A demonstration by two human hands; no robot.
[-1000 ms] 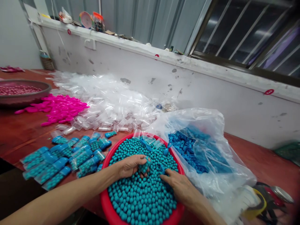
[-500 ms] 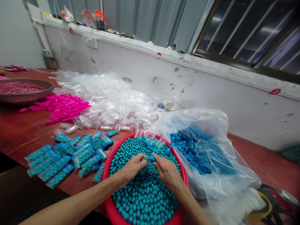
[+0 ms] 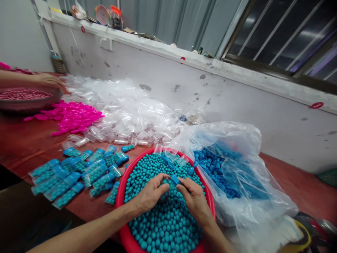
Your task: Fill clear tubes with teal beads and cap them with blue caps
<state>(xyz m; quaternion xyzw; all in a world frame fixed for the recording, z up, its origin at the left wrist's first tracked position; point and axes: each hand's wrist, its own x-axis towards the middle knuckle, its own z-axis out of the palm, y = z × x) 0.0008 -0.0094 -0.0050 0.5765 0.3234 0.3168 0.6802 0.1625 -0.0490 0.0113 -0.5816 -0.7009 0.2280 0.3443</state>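
Note:
A red basin (image 3: 121, 196) full of teal beads (image 3: 163, 228) stands at the bottom centre. Over the beads, my left hand (image 3: 152, 193) is closed round a small clear container, mostly hidden by the fingers. Just to its right, my right hand (image 3: 193, 196) pinches a blue cap (image 3: 175, 180) close to that container. Several clear empty containers and blue caps lie on the beads at the basin's far side. Left of the basin, several filled containers with blue caps (image 3: 63, 184) lie on the red table (image 3: 23, 151).
A clear bag (image 3: 244, 131) of blue caps lies right of the basin. Behind are clear containers (image 3: 131, 105) and pink pieces (image 3: 76, 116). Another person's hand (image 3: 48, 80) is over a bowl (image 3: 31, 105) at far left. A wall stands behind.
Another person's arm has come in over the bowl at the left. The view has shifted slightly. My hands stay together over the basin, with the blue cap now more visible between them.

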